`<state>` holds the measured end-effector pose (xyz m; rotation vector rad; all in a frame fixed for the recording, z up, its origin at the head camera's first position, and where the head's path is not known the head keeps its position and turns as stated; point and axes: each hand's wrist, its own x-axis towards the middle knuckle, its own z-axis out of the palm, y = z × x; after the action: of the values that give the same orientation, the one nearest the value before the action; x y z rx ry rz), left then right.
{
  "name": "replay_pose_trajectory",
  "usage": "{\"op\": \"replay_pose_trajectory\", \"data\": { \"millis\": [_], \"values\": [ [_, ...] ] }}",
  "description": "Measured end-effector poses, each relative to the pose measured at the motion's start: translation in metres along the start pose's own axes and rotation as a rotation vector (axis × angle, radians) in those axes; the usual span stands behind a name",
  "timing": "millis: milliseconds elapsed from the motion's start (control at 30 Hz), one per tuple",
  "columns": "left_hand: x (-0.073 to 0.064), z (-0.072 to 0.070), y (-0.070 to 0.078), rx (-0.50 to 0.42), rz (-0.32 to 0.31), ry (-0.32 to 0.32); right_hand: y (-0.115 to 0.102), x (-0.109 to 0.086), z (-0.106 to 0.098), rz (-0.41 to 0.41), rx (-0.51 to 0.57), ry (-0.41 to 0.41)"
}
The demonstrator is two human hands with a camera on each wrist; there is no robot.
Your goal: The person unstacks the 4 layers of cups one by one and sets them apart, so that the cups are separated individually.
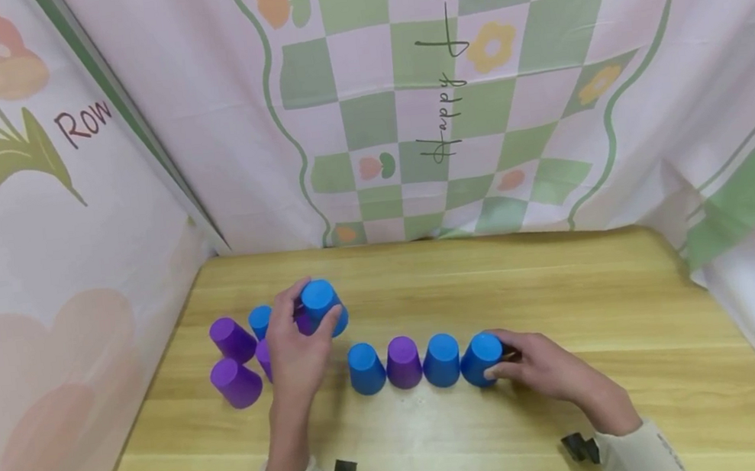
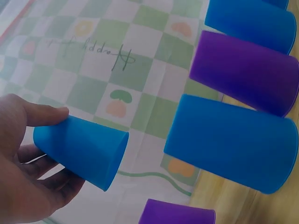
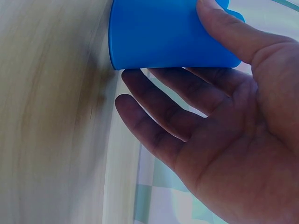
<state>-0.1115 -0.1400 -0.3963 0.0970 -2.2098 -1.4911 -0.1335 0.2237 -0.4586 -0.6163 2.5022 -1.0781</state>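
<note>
Left hand (image 1: 298, 359) pinches a lifted blue cup (image 1: 320, 298); right hand (image 1: 545, 365), fingertips partly hidden, seemingly pinches the rightmost cup (image 1: 480, 359). Both should handle light, stiff; grip mid-wall.

A pale yellow, wood-grained bench (image 1: 599, 304) stretches across. Behind it hangs a white fabric curtain (image 1: 368, 120) printed with green-and-pink checks, flowers and "Happy Life" written sideways. At left, a white tulip-printed cloth panel (image 1: 122, 239) reads "Row".

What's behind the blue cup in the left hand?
In the head view, part of what looks like a purple cup shows behind the blue cup and left hand; they cover the rest.
</note>
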Motion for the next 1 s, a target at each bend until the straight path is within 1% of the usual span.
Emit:
{"op": "replay_pose_trajectory", "data": {
  "millis": [100,300,367,500,633,800,1000],
  "values": [
    [0.001,-0.002,-0.002,0.006,-0.015,0.003,-0.002,0.0,0.0,-0.004,0.001,0.003],
    [0.003,-0.004,-0.007,0.043,-0.046,-0.013,-0.004,0.001,-0.001,-0.021,0.007,0.0],
    [0.003,-0.005,-0.007,0.061,-0.072,-0.025,-0.004,0.001,-0.001,-0.01,0.005,0.002],
    [0.004,-0.006,-0.008,0.089,-0.143,-0.056,-0.004,0.0,-0.001,0.014,0.0,-0.004],
    [0.005,-0.008,-0.01,0.097,-0.197,-0.08,-0.004,0.0,-0.001,0.003,0.004,-0.013],
    [0.005,-0.009,-0.014,0.091,-0.222,-0.089,-0.004,0.0,-0.001,-0.01,0.009,-0.014],
    [0.005,-0.01,-0.02,0.089,-0.239,-0.099,-0.003,0.0,0.0,0.005,0.003,-0.01]
  ]
}}
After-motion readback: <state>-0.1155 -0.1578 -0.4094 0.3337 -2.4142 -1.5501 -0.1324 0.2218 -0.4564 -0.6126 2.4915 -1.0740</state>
